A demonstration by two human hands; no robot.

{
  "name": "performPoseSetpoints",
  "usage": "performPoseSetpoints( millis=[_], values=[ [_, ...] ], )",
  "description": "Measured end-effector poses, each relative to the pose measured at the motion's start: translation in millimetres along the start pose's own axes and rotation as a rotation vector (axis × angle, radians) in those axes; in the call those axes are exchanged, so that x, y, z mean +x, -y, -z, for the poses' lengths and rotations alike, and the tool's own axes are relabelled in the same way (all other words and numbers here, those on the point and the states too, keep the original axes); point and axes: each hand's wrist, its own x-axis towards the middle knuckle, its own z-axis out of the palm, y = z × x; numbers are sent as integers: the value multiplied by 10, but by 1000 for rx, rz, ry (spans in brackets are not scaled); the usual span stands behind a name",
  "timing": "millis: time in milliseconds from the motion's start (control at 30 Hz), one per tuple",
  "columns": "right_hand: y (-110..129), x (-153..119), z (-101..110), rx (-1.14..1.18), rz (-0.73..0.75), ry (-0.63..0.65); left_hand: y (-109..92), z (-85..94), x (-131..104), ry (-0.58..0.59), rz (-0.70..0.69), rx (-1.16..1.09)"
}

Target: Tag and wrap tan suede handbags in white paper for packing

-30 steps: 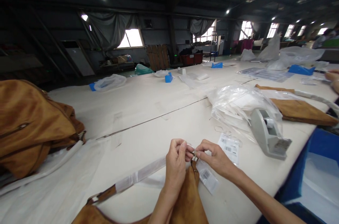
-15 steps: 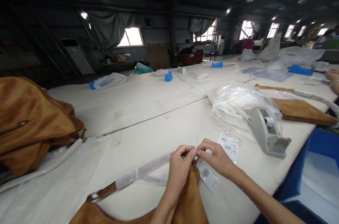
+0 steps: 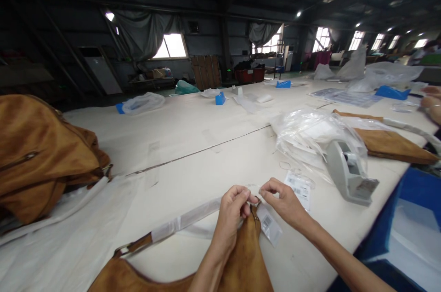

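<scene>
A brown suede-like handbag (image 3: 250, 255) lies at the table's near edge, its strap (image 3: 193, 216) wrapped in white film. At the bag's upper corner, by a small metal fitting, my left hand (image 3: 231, 214) is closed in a pinch; what its fingertips hold is too small to make out. Just to the right, thumb and finger of my right hand (image 3: 283, 201) pinch a thin clear string (image 3: 254, 186), which spans the small gap between the hands. Below them a barcode tag in a clear sleeve (image 3: 270, 225) hangs beside the bag's corner.
Several barcode tags (image 3: 299, 188) lie beyond my right hand, near a grey tape dispenser (image 3: 351, 174) and a clear plastic bag (image 3: 310, 138). Another brown bag (image 3: 44, 158) stands left. At right are a flat brown bag (image 3: 392, 145), a blue bin (image 3: 382, 232) and another person's hand (image 3: 432, 101).
My hands have moved slightly apart, the right one to the right, and the thin string now shows between them. The bag's corner has barely moved.
</scene>
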Motion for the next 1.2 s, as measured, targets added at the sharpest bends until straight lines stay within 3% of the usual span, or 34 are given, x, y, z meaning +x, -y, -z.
performPoseSetpoints(
  millis=[167, 400, 567, 767, 933, 1067, 1200],
  values=[
    [-95, -54, 32, -34, -41, -18, -70, 19, -15, 51, 61, 6],
    [-274, -348, -37, -293, -159, 177, -61, 8, -31, 57, 75, -40],
    [-224, -340, -158, -472, -155, 212, -69, 29, -44, 35, 87, -176],
    [-331, -439, 47, -214, -197, 186, -69, 64, -22, -45, 210, -568],
    [-342, -588, 207, -54, -228, 132, -43, 59, -7, -37, 274, -748],
    [-245, -586, 217, -38, -122, -8, -51, 76, -6, -55, 276, -789],
    [-137, -482, 164, 121, -42, -130, -76, 88, -19, -37, 230, -678]
  ],
)
